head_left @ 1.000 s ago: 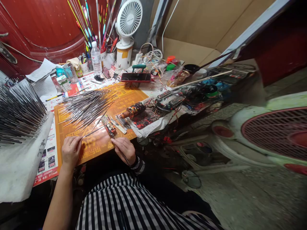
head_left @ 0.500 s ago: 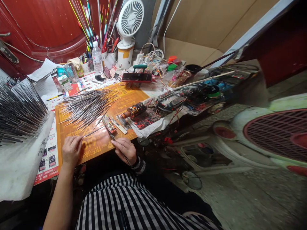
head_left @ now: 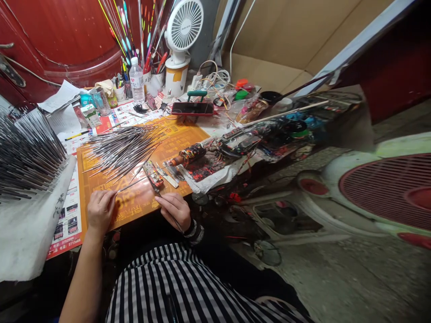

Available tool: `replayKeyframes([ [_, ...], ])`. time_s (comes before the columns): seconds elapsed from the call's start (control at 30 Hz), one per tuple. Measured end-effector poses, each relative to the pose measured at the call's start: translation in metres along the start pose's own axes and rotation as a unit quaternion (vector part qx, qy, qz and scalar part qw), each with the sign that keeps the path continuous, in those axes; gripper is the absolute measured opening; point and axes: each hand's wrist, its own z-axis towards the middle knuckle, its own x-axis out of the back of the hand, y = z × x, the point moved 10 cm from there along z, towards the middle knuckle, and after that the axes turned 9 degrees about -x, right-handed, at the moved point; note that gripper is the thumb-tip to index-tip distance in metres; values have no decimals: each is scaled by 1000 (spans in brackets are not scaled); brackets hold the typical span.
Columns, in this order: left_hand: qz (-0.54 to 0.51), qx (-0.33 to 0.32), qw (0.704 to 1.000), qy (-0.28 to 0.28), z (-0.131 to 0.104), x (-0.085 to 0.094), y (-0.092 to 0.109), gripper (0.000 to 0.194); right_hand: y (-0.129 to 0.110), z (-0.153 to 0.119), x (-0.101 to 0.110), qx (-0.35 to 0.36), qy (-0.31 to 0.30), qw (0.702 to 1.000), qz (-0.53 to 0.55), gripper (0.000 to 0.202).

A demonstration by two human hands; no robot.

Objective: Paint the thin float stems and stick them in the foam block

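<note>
The left hand pinched one thin grey rod by its near end at the worktop's front edge. The right hand closed its fingers on a fine tool alongside. The step looked like working that rod; next, steady alignment. The rod pile lay behind, mid-worktop.

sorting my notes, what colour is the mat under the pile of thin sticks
Orange, with lighter printed lettering; the mat shows best in the head view.

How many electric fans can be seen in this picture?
2: a small white desk fan at the back of the cluttered table, and a large white floor fan with red grille lying at right.
</note>
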Motion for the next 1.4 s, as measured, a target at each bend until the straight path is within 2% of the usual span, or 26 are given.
replayKeyframes([
  [0.67,13,-22,1000,6,1,2,3,16,-4,6,5,-8,35,999,-3,50],
  [0.87,17,-27,999,8,2,3,4,14,-13,9,23,1,31,998,47,52],
  [0.97,20,-39,999,10,3,4,3,15,-15,14,53,-2,49,998,26,52],
  [1.07,27,-62,997,23,5,7,5,18,-3,23,106,-34,112,992,-43,44],
  [1.17,42,-82,995,48,7,11,6,21,27,33,173,-113,199,966,-121,29],
  [1.27,55,-98,992,58,6,11,3,26,63,35,244,-196,321,914,-149,23],
  [1.33,58,-94,993,44,3,5,-3,28,85,37,277,-223,367,890,-151,27],
  [1.4,54,-79,995,36,-2,0,-12,27,107,41,297,-247,374,880,-159,31],
])
